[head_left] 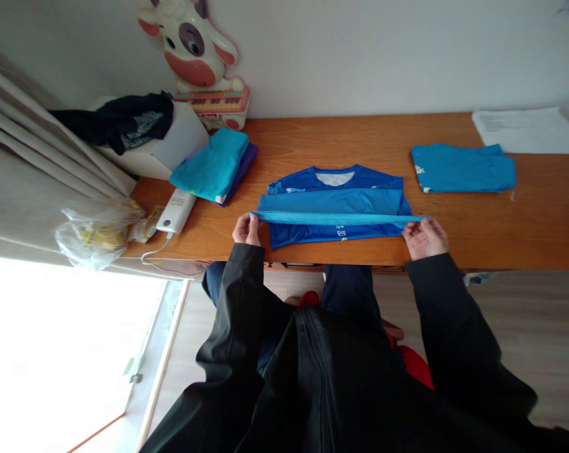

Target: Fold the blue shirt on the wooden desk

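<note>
Both hands grip the near fold of a blue shirt (334, 207). The left hand (246, 229) is closed on the left end of the raised fold edge; the right hand (423, 238) is closed on the right end. The edge is stretched taut between them, lifted just above the tabletop (501, 226).

The shirt lies directly beyond the hands, centred between them, with its collar on the far side. By its appearance, the sleeves are already turned in and the lower part is being folded toward the collar; the final fold is not yet laid flat.

Beyond the right hand, well apart, a folded turquoise garment (463, 168) lies flat, with white papers (524, 129) beyond it. Beyond the left hand sits a stack of folded clothes (215, 165), turquoise over purple. Near it are a white power adapter (175, 211) and a plastic bag (95, 229). Farther off, a white box (171, 148) carries a dark garment (119, 119), and a cow-shaped toy keyboard (204, 63) stands against the wall.

The surface is orange-brown wood. Curtains hang left of the left hand; the floor is wood-look.
</note>
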{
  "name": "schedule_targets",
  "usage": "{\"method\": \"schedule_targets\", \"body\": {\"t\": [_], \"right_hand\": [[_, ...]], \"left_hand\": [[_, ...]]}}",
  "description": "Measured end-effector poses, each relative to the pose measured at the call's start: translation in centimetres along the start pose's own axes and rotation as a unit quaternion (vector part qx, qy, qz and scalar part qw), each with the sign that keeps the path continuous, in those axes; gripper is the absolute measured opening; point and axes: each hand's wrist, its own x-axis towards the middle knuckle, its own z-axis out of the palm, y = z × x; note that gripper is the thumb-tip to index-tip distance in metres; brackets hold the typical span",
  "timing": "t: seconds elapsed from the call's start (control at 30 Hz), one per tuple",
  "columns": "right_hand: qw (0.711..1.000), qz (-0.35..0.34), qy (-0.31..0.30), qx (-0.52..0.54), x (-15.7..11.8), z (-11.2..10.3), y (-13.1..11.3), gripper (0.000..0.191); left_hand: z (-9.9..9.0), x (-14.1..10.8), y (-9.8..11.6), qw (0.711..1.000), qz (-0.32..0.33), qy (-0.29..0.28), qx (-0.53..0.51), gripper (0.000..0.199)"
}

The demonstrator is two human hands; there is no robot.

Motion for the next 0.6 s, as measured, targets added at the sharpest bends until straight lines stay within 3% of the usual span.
{"method": "schedule_targets", "body": {"t": [0.33, 0.6], "right_hand": [[0.997, -0.034, -0.009, -0.071, 0.0, -0.2, 0.1, 0.041], [0.994, -0.044, 0.004, -0.105, 0.0, -0.3, 0.3, 0.037]], "left_hand": [[-0.4, 0.0, -0.1, 0.999, 0.026, -0.012, 0.029, 0.055], [-0.3, -0.3, 0.7, 0.999, -0.008, 0.007, 0.046, 0.050]]}}
